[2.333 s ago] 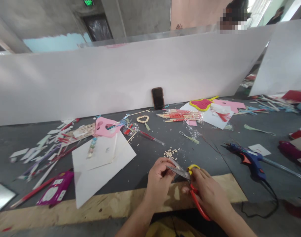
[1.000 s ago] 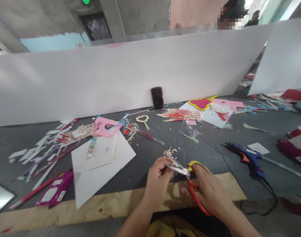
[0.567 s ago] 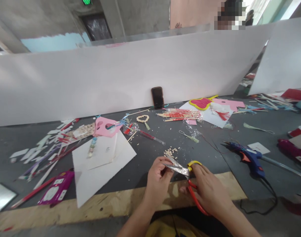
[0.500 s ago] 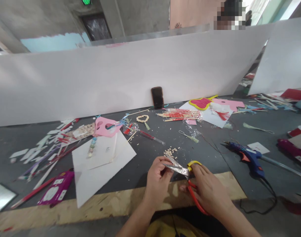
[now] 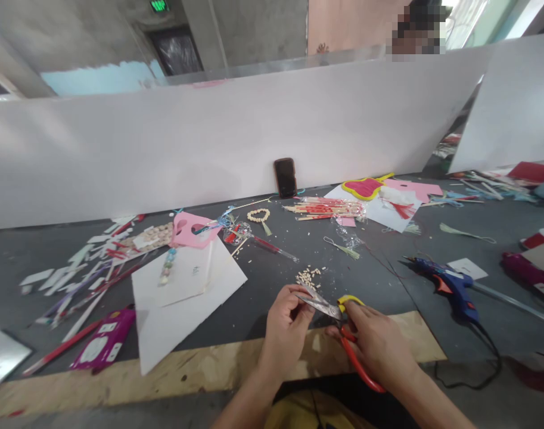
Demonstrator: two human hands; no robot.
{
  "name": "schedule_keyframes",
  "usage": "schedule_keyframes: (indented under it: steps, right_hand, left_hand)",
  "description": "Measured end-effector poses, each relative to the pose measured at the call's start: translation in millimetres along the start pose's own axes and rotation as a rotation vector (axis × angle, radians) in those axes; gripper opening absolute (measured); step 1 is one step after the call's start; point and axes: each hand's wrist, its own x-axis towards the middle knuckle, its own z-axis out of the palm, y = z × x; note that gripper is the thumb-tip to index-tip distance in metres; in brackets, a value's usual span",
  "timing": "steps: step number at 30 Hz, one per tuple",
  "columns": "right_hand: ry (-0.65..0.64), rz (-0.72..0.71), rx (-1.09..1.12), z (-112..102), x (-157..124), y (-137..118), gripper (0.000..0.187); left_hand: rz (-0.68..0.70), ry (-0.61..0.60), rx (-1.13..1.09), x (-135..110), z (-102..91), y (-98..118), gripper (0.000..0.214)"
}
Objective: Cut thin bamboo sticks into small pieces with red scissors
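Note:
My right hand [image 5: 379, 336] is wrapped round a pair of scissors [image 5: 324, 305] with one yellow and one red handle. The metal blades point left, only slightly apart, with their tips at the fingers of my left hand [image 5: 287, 322]. My left hand is closed in a pinch at the blades; whatever it holds is too small or hidden to make out. Just beyond the blade tips lies a small heap of short pale cut pieces [image 5: 308, 276] on the dark table.
A blue glue gun [image 5: 450, 289] with a black cord lies to the right. White paper [image 5: 182, 325] and a purple packet [image 5: 104, 339] are on the left. Farther back are a beaded bracelet [image 5: 258, 215], wrapped sticks [image 5: 328, 207] and a phone [image 5: 285, 177] leaning on a white panel [image 5: 200, 143].
The scissor blades have come closer together at the left fingers. Both hands stay in nearly the same place, and the things on the table have not moved.

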Motion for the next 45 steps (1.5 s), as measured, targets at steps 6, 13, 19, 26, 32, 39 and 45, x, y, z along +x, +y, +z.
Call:
schedule_keyframes:
  steps: [6,13,19,26,32,39,45]
  right_hand:
    - [0.013,0.017,0.035,-0.3,0.3,-1.2,0.018]
    - [-0.043,0.033,0.096,-7.5,2.0,-5.3,0.02]
    - [-0.095,0.034,0.14,-15.5,5.4,-8.7,0.03]
    - [-0.054,-0.016,0.108,-13.3,6.6,-6.9,0.033]
    - [-0.107,0.025,0.138,-11.3,9.8,-10.0,0.027]
    - [-0.016,0.027,0.107,-9.2,10.1,-7.9,0.023]
    - [-0.049,0.024,0.09,-9.6,11.0,-7.7,0.024]
  left_hand:
    - [-0.04,0.023,-0.034,0.2,0.9,-0.8,0.01]
    - [-0.016,0.026,-0.104,0.9,0.6,0.4,0.01]
    - [-0.032,-0.013,-0.116,1.6,-0.4,6.3,0.01]
    - [-0.112,-0.091,-0.159,5.7,-2.5,11.2,0.016]
    - [-0.086,-0.065,-0.144,4.7,-2.6,11.9,0.011]
    - [-0.065,-0.038,-0.17,3.5,-1.0,8.4,0.008]
    - [-0.082,-0.035,-0.17,2.1,0.5,4.5,0.007]
